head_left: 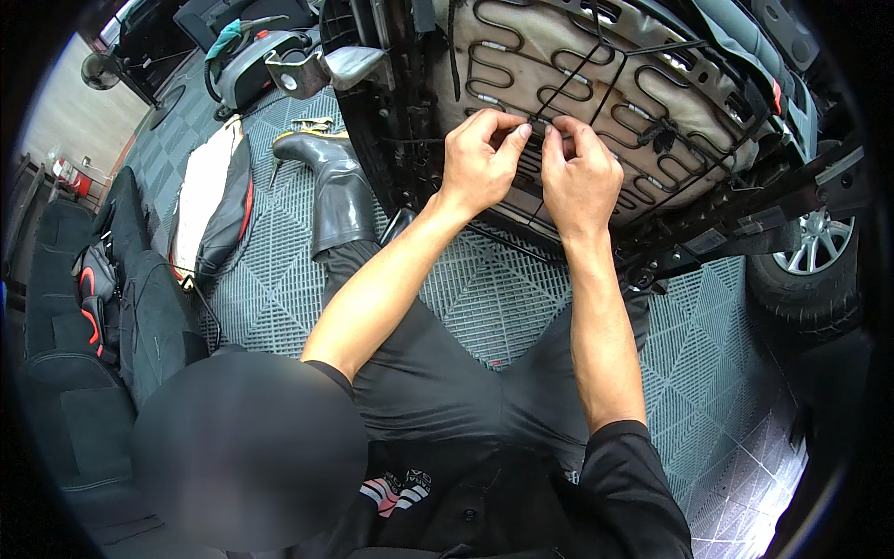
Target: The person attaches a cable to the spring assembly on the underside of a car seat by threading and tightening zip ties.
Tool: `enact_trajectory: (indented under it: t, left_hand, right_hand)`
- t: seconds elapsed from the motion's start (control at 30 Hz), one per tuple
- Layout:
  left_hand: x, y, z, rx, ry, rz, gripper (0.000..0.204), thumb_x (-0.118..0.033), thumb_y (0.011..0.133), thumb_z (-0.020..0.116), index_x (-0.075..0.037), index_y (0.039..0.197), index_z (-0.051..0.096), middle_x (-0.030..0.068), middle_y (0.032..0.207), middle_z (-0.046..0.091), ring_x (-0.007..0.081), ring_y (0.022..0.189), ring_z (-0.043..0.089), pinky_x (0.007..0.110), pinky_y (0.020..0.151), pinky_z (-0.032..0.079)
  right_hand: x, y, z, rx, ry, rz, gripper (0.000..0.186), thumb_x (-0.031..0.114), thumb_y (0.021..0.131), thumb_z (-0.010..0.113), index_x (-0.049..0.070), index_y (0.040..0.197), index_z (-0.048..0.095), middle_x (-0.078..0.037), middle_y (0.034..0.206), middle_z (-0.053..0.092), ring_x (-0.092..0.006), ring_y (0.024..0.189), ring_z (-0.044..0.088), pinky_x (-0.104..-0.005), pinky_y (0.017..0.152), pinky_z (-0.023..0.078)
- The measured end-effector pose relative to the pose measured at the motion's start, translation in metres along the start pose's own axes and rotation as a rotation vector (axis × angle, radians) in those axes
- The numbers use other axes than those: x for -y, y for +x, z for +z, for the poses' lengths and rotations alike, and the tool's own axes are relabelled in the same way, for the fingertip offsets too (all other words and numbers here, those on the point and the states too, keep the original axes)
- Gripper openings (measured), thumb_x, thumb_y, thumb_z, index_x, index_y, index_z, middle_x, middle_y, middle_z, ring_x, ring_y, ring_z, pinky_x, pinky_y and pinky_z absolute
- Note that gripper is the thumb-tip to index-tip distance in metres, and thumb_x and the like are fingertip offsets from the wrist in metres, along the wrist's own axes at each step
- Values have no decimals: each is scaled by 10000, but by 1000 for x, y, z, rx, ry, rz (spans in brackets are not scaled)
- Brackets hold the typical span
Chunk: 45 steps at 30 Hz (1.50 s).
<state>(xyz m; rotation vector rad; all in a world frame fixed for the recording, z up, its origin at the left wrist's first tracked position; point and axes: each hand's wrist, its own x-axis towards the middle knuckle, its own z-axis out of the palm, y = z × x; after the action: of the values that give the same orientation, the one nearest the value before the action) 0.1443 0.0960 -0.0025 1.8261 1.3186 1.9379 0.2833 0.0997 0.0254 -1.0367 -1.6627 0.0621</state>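
An upturned car seat (521, 84) stands in front of me, its underside showing pale padding and wavy metal springs. Thin black cords (579, 70) cross over the springs. My left hand (482, 160) is closed, thumb and forefinger pinched on a black cord at the middle of the springs. Right beside it, my right hand (583, 177) pinches at the same spot, fingertips a small gap from the left ones. The piece between the fingertips is small and partly hidden by them.
Dark seats (70, 373) stand at the left, near a white and black seat cover (209, 191). A grey machine (256, 79) sits at the far left. A wheel (810, 270) is at the right. My grey boot (343, 191) rests on floor tiles (484, 298). A blurred dark round shape (251, 452) blocks the lower left.
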Motion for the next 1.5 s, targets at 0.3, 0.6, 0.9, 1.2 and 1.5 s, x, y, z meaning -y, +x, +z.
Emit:
enact_trajectory:
  t: [0.3, 0.6, 0.9, 1.2, 1.5]
  left_hand:
    - [-3, 1, -13, -18, -46, -70, 185, -130, 909, 743, 35, 990, 722, 75, 855, 723, 97, 721, 665, 238, 662, 540]
    - [-12, 7, -13, 5, 22, -26, 141, -78, 870, 743, 19, 971, 729, 86, 876, 715, 118, 708, 693, 242, 622, 561]
    - [-17, 6, -9, 23, 123, 47, 172, -62, 841, 748, 15, 993, 723, 95, 877, 707, 132, 696, 702, 251, 613, 576]
    - [-9, 6, -9, 18, 166, 133, 135, -70, 866, 745, 2, 977, 719, 87, 855, 690, 138, 670, 683, 252, 587, 560]
    - [-5, 3, -11, 15, 87, 76, 145, -83, 838, 740, -14, 962, 711, 114, 854, 690, 201, 666, 690, 297, 590, 559]
  right_hand:
    - [13, 2, -13, 198, -198, 7, 142, 187, 948, 610, 50, 981, 598, -157, 863, 712, -378, 762, 702, -475, 665, 557]
    - [12, 2, -28, 284, -141, 105, 175, 188, 946, 577, 16, 970, 560, -214, 842, 685, -432, 796, 677, -511, 708, 536]
    - [8, -6, -41, 283, -12, 200, 153, 147, 927, 602, 0, 953, 570, -186, 789, 678, -372, 727, 680, -454, 677, 537]
    - [5, 1, -28, 233, -35, 152, 306, 269, 853, 751, 6, 997, 689, -123, 765, 691, -307, 725, 693, -408, 673, 548]
    - [10, 4, -21, 188, -108, 154, 260, 294, 856, 753, 40, 901, 720, -84, 707, 695, -291, 669, 694, -408, 639, 550]
